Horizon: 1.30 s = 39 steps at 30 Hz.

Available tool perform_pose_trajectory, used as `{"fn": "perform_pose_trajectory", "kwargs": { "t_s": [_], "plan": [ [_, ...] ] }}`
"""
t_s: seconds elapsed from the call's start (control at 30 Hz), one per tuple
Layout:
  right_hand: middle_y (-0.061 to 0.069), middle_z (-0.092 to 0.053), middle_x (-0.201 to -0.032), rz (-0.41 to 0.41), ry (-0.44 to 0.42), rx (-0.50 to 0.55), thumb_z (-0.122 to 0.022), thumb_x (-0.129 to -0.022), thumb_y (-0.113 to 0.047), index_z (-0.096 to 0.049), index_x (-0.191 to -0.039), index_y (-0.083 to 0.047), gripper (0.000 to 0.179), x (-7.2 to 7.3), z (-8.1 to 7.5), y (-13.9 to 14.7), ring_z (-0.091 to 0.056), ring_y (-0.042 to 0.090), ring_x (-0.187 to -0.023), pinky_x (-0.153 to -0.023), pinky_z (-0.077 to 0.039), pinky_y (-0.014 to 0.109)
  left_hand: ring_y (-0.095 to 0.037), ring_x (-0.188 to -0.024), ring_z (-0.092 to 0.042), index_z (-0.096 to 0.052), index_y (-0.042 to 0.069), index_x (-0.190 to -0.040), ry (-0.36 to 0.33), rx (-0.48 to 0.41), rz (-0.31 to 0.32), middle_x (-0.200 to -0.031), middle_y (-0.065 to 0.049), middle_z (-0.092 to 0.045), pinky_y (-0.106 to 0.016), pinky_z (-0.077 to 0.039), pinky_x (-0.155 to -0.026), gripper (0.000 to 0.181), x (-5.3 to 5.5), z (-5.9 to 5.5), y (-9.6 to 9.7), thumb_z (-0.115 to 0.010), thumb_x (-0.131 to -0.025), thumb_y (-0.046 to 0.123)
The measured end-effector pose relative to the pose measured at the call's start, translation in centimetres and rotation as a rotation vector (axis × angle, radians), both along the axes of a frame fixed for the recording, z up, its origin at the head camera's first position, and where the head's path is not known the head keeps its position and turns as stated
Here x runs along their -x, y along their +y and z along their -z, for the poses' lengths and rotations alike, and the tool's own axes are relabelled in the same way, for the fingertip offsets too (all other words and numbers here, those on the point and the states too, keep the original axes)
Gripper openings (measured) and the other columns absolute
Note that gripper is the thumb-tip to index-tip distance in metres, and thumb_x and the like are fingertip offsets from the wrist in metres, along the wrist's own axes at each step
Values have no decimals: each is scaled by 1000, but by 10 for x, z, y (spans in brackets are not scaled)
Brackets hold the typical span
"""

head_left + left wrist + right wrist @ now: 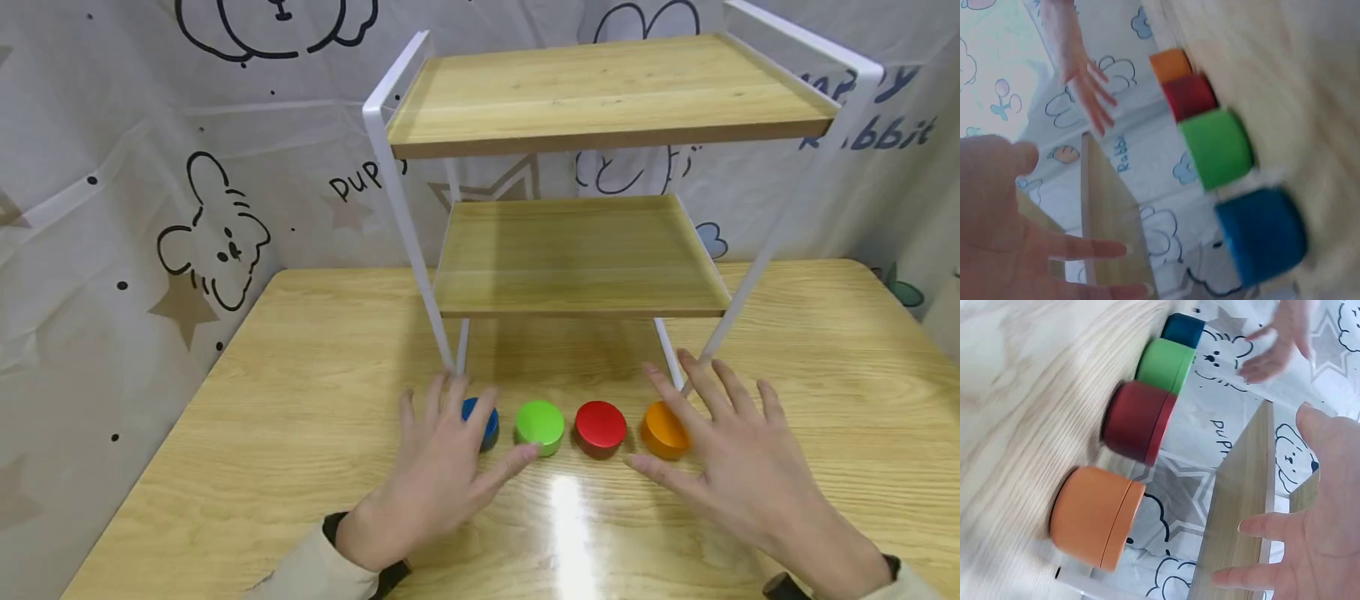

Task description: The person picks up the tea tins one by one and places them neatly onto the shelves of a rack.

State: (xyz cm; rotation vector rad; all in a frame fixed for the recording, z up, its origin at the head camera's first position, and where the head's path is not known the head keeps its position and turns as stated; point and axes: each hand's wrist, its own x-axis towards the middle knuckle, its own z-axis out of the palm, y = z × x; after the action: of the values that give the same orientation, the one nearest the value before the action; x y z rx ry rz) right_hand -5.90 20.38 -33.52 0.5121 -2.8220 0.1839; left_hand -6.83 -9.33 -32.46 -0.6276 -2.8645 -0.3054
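Note:
A row of small round lidded tins stands on the wooden table: blue (pixel 491 432), green (pixel 540 423), red (pixel 600 427) and orange (pixel 664 432). In the head view my left hand (pixel 438 471) is spread over the blue tin, partly covering it, its thumb overlapping the green tin's front edge. My right hand (pixel 750 471) is spread beside the orange tin and hides part of its right side. Both wrist views show gaps between palms and tins; the left wrist view has the blue tin (pixel 1263 237) nearest, the right wrist view the orange tin (pixel 1096 515). Neither hand holds anything.
Behind the tins rises a two-tier rack with a wooden upper shelf (pixel 600 92), a lower shelf (pixel 577 254) and white legs. Its front legs come down close to both hands' fingertips. A cartoon-printed cloth (pixel 97 250) hangs around the table (pixel 300 400).

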Motion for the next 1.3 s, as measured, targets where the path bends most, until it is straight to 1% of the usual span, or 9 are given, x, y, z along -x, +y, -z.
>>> {"fn": "perform_pose_trajectory", "kwargs": {
  "t_s": [0.07,0.2,0.37,0.57,0.8,0.93,1.07,1.17,1.3],
  "plan": [
    [19,-35,-149,3,4,-2,-57,-81,-69,-27,-152,-29,87,1,-1,3,-36,50,-127,-95,-24,71,-43,-121,-45,-55,8,-127,77,-25,9,-127,-20,-51,-66,-35,-91,75,5,-6,-3,-32,-93,70],
    [23,-48,-137,4,22,23,-62,-83,-62,-39,-148,-19,81,4,-1,9,-47,49,-117,-93,-34,65,-41,-107,-57,-63,1,-117,145,-26,-13,-117,-19,-59,-57,-45,-85,66,17,-21,-11,-41,-96,60],
    [24,-63,-115,-6,55,77,-76,-79,-42,-57,-130,-4,67,11,-2,19,-62,46,-93,-68,-50,56,-37,-97,-62,-69,0,-103,234,-36,-30,-109,-18,-65,-52,-51,-75,55,34,-34,-20,-48,-97,50],
    [26,-62,-117,64,-142,86,-70,-84,-46,-57,-130,-3,64,15,2,20,-62,46,-94,-48,-50,46,-33,-78,-60,-70,-2,-94,296,-23,-78,-97,-17,-65,-46,-51,-61,55,53,-42,-27,-45,-99,47],
    [26,-63,-115,76,-190,56,-71,-81,-53,-57,-130,-5,70,19,10,19,-63,45,-92,-46,-48,43,-31,-62,-53,-64,0,-76,351,9,-133,-81,-17,-61,-42,-44,-49,56,67,-43,-32,-44,-100,46],
    [26,-62,-115,70,-223,51,-76,-73,-55,-56,-132,-6,79,21,15,20,-63,45,-93,-49,-49,48,-32,-62,-54,-67,-2,-82,340,35,-180,-80,-18,-61,-43,-43,-49,59,72,-42,-33,-40,-100,47],
    [25,-62,-115,55,-247,59,-81,-69,-51,-54,-133,-8,82,22,21,22,-63,43,-92,-50,-49,48,-31,-59,-51,-63,-1,-75,287,56,-231,-74,-17,-56,-42,-40,-48,66,77,-42,-32,-35,-100,53],
    [24,-63,-116,54,-250,71,-81,-69,-50,-55,-132,-7,81,22,24,22,-64,42,-93,-52,-49,48,-33,-64,-50,-59,0,-74,204,64,-281,-75,-17,-52,-45,-40,-53,71,83,-42,-31,-29,-98,59],
    [23,-64,-114,52,-249,83,-81,-69,-49,-56,-131,-6,79,23,28,23,-64,41,-93,-53,-50,49,-40,-79,-51,-60,-2,-88,67,52,-338,-88,-21,-53,-54,-42,-68,78,93,-43,-29,-20,-97,65]
  ]
}}
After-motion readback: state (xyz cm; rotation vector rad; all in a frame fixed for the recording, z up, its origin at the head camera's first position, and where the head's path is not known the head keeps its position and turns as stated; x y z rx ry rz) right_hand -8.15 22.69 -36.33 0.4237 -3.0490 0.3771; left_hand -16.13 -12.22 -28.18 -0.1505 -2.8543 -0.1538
